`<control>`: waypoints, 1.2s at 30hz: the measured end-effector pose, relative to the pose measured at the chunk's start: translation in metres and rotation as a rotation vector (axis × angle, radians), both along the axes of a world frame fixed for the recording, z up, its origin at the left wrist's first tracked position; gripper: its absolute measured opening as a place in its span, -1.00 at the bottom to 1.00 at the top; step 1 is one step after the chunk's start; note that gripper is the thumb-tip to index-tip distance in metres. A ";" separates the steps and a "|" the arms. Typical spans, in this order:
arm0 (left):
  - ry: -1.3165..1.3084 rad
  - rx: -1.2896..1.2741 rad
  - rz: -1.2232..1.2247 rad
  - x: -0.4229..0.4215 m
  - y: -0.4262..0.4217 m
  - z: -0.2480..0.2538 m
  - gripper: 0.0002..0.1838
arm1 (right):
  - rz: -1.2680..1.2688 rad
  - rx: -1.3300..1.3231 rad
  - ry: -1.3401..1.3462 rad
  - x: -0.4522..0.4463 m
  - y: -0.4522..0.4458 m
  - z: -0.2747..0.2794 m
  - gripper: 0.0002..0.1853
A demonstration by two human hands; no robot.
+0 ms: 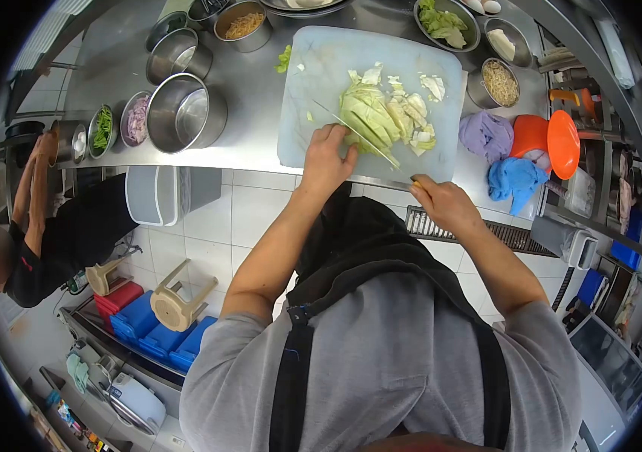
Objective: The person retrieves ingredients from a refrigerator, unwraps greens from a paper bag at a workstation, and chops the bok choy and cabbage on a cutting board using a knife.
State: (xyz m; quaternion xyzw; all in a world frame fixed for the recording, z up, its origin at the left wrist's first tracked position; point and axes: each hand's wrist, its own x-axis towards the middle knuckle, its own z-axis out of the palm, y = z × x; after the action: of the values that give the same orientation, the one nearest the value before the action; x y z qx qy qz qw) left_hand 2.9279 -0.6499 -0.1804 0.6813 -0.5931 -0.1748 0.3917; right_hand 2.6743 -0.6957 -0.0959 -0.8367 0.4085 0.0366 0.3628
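Observation:
A partly sliced piece of pale green cabbage (366, 113) lies on the white cutting board (306, 60), with cut pieces (410, 113) to its right. My left hand (327, 157) presses and holds the cabbage at its near left side, fingers bent against it. In my right hand (445, 203), closed at the board's near edge, is the yellowish handle of a knife (370, 139). Its thin blade slants up and left across the cabbage, close by my left fingertips. Most of the handle is hidden by my fingers.
Left of the board stand metal pots (208, 113) and bowls of chopped green vegetable (101, 128) and purple onion (137, 119). Bowls of lettuce (441, 22) and shreds (500, 81), cloths (515, 181) and an orange container (564, 143) are on the right. Another person (65, 233) works at far left.

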 end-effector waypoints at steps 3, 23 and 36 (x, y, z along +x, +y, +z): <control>0.107 0.087 0.026 -0.009 -0.007 -0.014 -0.71 | -0.010 -0.032 0.055 0.004 -0.004 -0.012 -0.71; -0.631 0.131 -0.738 0.037 -0.103 0.041 0.07 | -0.741 0.255 -0.147 -0.020 0.023 -0.017 -0.64; -0.227 0.073 -0.207 -0.014 -0.059 0.008 -0.01 | -0.596 0.078 -0.162 -0.006 0.042 0.003 -0.66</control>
State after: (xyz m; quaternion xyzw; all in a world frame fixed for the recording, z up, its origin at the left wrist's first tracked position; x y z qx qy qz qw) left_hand 2.9136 -0.7086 -0.1722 0.6458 -0.6938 -0.1577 0.2770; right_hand 2.6681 -0.6534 -0.0932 -0.6655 0.6041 -0.1224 0.4209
